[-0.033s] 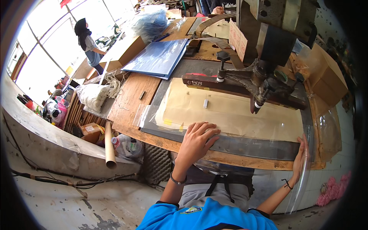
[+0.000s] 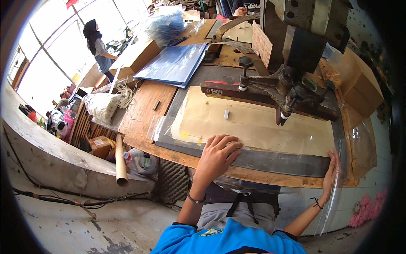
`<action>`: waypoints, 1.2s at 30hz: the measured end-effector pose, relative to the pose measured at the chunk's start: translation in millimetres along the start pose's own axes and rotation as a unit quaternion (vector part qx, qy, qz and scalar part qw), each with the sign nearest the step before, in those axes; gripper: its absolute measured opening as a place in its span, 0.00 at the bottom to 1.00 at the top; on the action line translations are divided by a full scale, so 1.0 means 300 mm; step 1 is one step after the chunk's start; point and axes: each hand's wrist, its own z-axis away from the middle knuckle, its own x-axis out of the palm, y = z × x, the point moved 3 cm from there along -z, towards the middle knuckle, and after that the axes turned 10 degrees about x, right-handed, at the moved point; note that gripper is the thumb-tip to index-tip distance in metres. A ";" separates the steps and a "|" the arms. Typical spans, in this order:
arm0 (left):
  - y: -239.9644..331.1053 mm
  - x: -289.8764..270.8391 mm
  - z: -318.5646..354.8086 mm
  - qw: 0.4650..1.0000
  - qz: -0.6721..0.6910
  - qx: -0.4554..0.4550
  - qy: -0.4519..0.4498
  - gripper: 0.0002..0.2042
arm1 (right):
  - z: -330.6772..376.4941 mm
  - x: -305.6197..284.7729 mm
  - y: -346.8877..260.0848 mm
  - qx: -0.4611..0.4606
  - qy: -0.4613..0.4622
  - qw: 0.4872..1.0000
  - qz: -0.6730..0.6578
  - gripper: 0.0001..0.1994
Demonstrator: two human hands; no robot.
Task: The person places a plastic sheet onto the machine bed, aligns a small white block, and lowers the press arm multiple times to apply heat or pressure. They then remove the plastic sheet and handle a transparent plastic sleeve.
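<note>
Still, hands (image 2: 219, 152) unmoved, pale sheet (image 2: 262, 132) unshifted

Film (image 2: 334, 199): clear, glossy, loose strip draped past the table (image 2: 270, 178) front edge, near right corner. Paper (image 2: 270, 133): pale yellow, long, flat, long side roughly along front edge, set back from it; yellow patches at its left front.

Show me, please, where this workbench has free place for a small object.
Bare wood lies between the white string and dark mat, this side of the blue plastic sheets; a small dark stick lies there. Crowded: around the press bar, and at right, with clear film, right hand, cardboard box.
</note>
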 end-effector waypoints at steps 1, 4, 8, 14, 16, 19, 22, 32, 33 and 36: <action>0.002 0.000 -0.001 1.000 -0.001 0.002 0.000 0.11 | 0.003 -0.004 -0.005 0.004 0.000 1.000 -0.002 0.23; -0.002 0.008 -0.001 1.000 0.002 0.005 0.001 0.11 | 0.007 -0.009 -0.016 0.012 0.000 1.000 0.000 0.23; -0.007 0.002 0.004 1.000 0.004 0.004 0.002 0.10 | 0.002 -0.003 -0.024 0.009 0.005 1.000 0.008 0.24; -0.005 -0.007 0.007 1.000 0.000 0.005 -0.004 0.11 | 0.008 -0.005 -0.040 0.021 0.006 1.000 0.012 0.26; -0.005 -0.007 0.007 1.000 0.000 0.003 -0.008 0.11 | 0.008 -0.006 -0.044 0.027 0.006 1.000 0.013 0.27; -0.005 -0.006 0.005 1.000 0.000 0.007 -0.012 0.11 | 0.006 -0.011 -0.042 0.027 0.005 1.000 0.008 0.27; -0.007 -0.003 0.006 1.000 0.005 0.005 -0.011 0.11 | 0.010 -0.014 -0.049 0.027 0.001 1.000 0.003 0.27; -0.009 -0.005 0.010 1.000 0.001 0.009 -0.010 0.11 | 0.009 -0.010 -0.043 0.019 -0.008 1.000 0.012 0.28; -0.008 -0.007 0.011 1.000 0.001 0.008 -0.010 0.11 | 0.011 -0.010 -0.054 0.019 -0.006 1.000 0.016 0.28; -0.004 -0.009 0.009 1.000 0.003 0.011 -0.009 0.10 | 0.018 -0.016 -0.059 0.032 -0.003 0.999 0.020 0.29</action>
